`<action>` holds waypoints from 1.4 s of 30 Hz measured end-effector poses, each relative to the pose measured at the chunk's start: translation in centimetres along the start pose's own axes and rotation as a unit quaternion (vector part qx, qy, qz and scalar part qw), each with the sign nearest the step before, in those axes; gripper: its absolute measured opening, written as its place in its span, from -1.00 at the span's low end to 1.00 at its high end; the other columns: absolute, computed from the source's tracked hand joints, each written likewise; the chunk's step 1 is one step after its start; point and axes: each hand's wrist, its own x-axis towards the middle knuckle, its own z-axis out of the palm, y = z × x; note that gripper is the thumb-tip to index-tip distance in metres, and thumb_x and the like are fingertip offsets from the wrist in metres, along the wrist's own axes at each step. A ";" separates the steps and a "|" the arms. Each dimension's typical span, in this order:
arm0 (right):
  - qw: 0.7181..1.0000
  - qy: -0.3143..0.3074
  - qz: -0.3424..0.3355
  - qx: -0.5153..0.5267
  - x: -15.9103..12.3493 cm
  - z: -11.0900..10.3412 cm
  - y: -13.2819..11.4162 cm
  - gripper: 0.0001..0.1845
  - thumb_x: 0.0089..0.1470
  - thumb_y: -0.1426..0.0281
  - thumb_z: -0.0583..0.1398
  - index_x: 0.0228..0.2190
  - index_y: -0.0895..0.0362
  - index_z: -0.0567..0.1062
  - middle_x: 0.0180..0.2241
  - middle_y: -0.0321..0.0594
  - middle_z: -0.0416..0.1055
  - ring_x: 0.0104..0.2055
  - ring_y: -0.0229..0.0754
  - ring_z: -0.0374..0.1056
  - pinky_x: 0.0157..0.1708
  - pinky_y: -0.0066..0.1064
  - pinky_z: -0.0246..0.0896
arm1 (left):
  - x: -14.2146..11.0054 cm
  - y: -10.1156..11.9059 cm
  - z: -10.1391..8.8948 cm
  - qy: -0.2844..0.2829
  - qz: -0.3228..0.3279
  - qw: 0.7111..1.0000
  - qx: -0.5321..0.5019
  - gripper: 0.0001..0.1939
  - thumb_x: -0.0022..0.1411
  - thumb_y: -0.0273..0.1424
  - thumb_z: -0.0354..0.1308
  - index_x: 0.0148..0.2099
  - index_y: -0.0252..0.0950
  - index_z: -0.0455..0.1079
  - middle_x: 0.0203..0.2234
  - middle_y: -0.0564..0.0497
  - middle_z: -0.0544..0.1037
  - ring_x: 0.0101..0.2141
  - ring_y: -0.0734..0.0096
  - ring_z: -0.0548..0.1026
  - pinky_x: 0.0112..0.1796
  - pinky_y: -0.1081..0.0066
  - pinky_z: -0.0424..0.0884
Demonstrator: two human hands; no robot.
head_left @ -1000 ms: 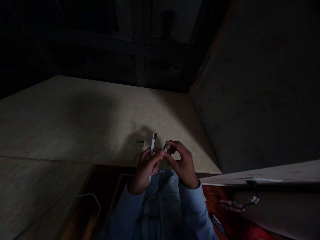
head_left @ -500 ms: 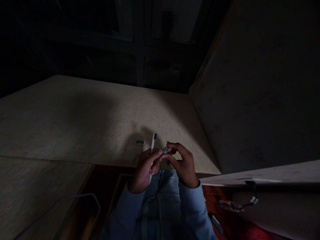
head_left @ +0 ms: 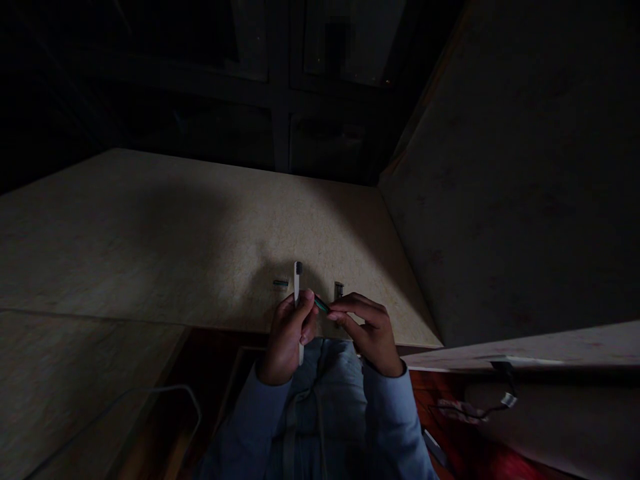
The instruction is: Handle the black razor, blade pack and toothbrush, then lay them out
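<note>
My left hand (head_left: 294, 327) is closed around a white toothbrush (head_left: 297, 279), held upright with its dark bristle head at the top. Between my two hands is a small, thin green strip (head_left: 321, 305) that looks like a circuit board. The fingertips of my right hand (head_left: 367, 327) pinch its right end, while its left end meets the thumb and fingers of my left hand. A similar green strip (head_left: 281, 284) lies on the tabletop left of the toothbrush. Just beyond my right fingers lies a small dark piece (head_left: 339, 289), too dim to identify.
The pale stone-patterned tabletop (head_left: 200, 247) runs back to dark window frames. A wall (head_left: 500, 200) bounds it on the right. A thin cable (head_left: 170, 388) curves at lower left, and a black cord (head_left: 510, 383) hangs at lower right.
The green strip has turned so its right end now points down, and it appears darker. The toothbrush has shifted slightly left and stands straighter. My right hand has moved slightly, uncovering the dark piece.
</note>
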 end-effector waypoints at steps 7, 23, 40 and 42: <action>0.998 -0.016 0.032 0.042 -0.1 0.3 0.1 -0.66 0.10 0.36 0.37 -0.07 0.08 0.56 -0.25 -0.20 0.50 -0.30 -0.27 0.39 -0.26 -0.40 0.38 | -0.4 -0.1 0.3 -0.044 -0.008 0.999 0.014 -0.43 0.09 0.10 0.32 -0.33 -0.36 0.35 -0.76 0.22 0.14 -0.74 0.72 -0.01 -0.69 0.60 -0.07; 0.998 -0.010 0.002 0.055 -0.4 0.5 0.6 -0.54 0.09 0.36 0.37 0.05 0.00 0.53 -0.22 -0.21 0.40 -0.24 -0.25 0.35 -0.22 -0.37 0.34 | -0.5 -0.4 0.6 -0.022 -0.017 0.997 0.066 -0.30 -0.03 0.25 0.28 -0.34 -0.34 0.32 -0.69 0.20 0.18 -0.73 0.72 0.00 -0.70 0.56 -0.08; 0.989 0.131 0.062 0.036 -0.8 0.7 1.1 -0.52 0.15 0.47 0.30 0.10 -0.05 0.51 -0.19 -0.20 0.40 -0.24 -0.26 0.36 -0.23 -0.38 0.36 | -2.3 0.1 0.3 -0.062 0.057 0.962 0.260 -0.39 0.34 0.16 -0.05 -0.28 -0.30 0.46 -0.54 -0.01 0.40 -0.52 0.46 0.29 -0.52 0.47 0.14; 0.987 0.142 0.063 0.030 -0.9 0.7 1.2 -0.53 0.16 0.45 0.30 0.10 -0.06 0.51 -0.18 -0.20 0.40 -0.22 -0.26 0.37 -0.22 -0.39 0.36 | -2.5 0.4 0.4 -0.075 0.043 0.959 0.271 -0.39 0.34 0.16 -0.06 -0.33 -0.30 0.41 -0.56 -0.01 0.39 -0.53 0.47 0.28 -0.51 0.48 0.16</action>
